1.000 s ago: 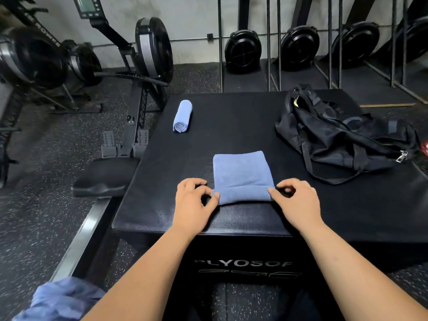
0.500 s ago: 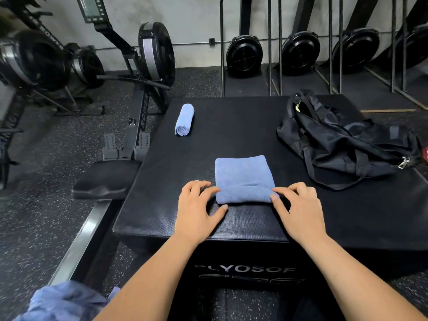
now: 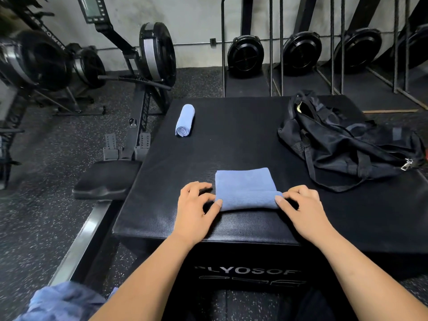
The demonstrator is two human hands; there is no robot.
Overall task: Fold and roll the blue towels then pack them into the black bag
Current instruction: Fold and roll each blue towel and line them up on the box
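A folded blue towel (image 3: 245, 186) lies on the black plyo box (image 3: 231, 140), its near edge rolled up into a short tube. My left hand (image 3: 196, 207) pinches the roll's left end with thumb and curled fingers. My right hand (image 3: 301, 205) pinches its right end the same way. A finished rolled blue towel (image 3: 184, 121) lies at the box's far left. The black bag (image 3: 347, 144) sits crumpled at the far right of the box, its top opening slack.
More blue cloth (image 3: 62, 302) lies bunched at the lower left by my left arm. A rowing machine with its seat (image 3: 106, 179) stands close to the box's left side. Fan bikes and metal racks line the back wall.
Both hands have rolled the towel's near edge away from me, so the roll is thicker and the flat part shorter. The view has shifted slightly down.
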